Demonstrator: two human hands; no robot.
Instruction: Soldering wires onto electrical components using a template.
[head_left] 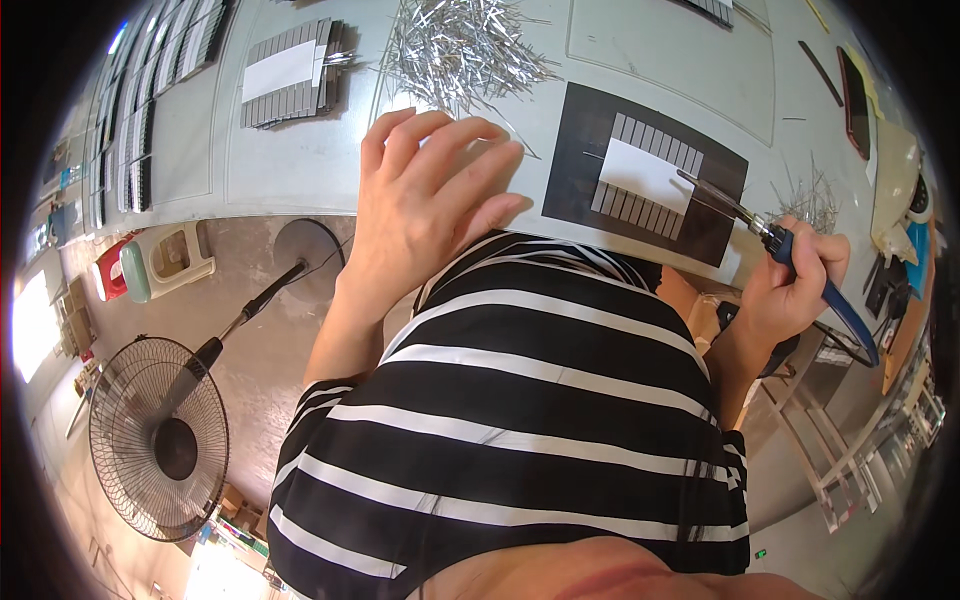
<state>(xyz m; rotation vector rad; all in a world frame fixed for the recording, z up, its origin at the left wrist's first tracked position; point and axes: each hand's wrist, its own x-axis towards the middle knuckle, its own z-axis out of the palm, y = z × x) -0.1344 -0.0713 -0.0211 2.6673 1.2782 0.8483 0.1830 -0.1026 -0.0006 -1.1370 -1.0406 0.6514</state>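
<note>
Your right hand (800,280), at the right of the frame, is closed around the blue handle of a tool (745,215). Its thin metal nose points toward the upper left and ends over the white band of a grey slatted panel (645,172); whether the tip touches the band, you cannot tell from here. The panel sits right of centre in the upper half, tilted a little, on a dark mat (572,125) that bears it much as a tray would, with a rim of mat showing all round. A fine wire juts from the panel's left edge.

Your left hand (415,190), upper centre, is wide, palm down, fingers bent and spread, thumb apart from them; what lies under the palm is hidden. Just beyond your fingers, at the top of the frame, shiny strips (465,50) lie heaped directly on the table (290,175). Left of them is a stack (285,75) of slatted panels with a white band on top.

At the right edge, a cream bag (895,190) lies near a dark phone (853,100); its contents cannot be told. Lower left, boxes (235,500) stand near your fan (160,440), their contents too small to make out.
</note>
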